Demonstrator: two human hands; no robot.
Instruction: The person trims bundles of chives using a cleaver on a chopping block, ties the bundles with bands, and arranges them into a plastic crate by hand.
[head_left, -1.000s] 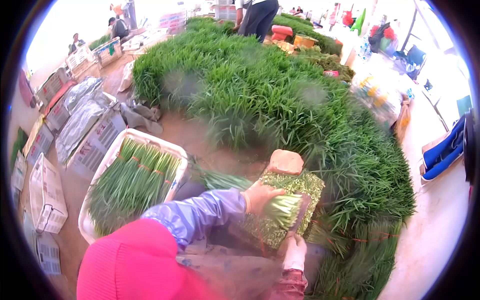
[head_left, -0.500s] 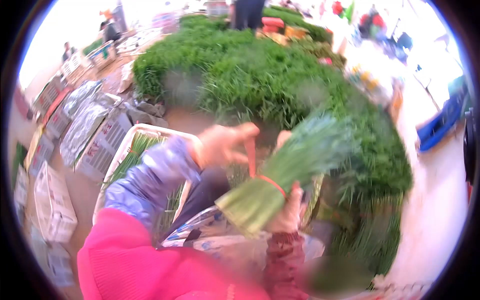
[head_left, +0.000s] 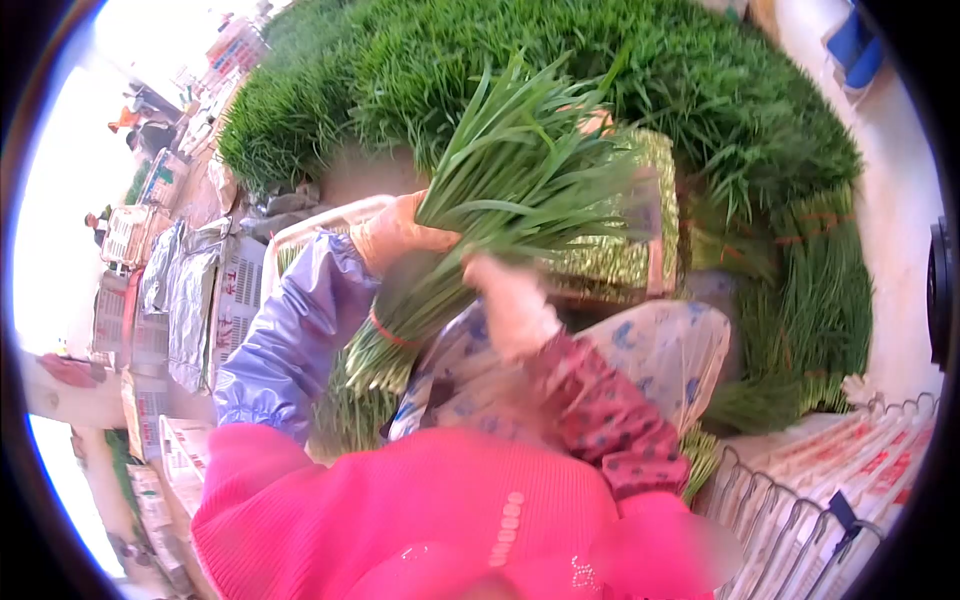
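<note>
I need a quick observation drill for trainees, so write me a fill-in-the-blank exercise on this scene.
1. The ____ hand, in the purple sleeve, grips the bunch.
2. The band around the bunch lies ____ that hand and the cut ends.
3. The person's sweater is ____.
4. The pale lap cloth has patches coloured ____.

Missing words: left; between; pink; blue.

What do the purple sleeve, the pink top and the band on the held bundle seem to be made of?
Purple sleeve: probably thin plastic or coated fabric; it is glossy and creased.
Top: apparently knitted fabric, matt, with fine ribs.
Band: perhaps rubber or tape, snug around the bundle; finish too small to tell.
</note>
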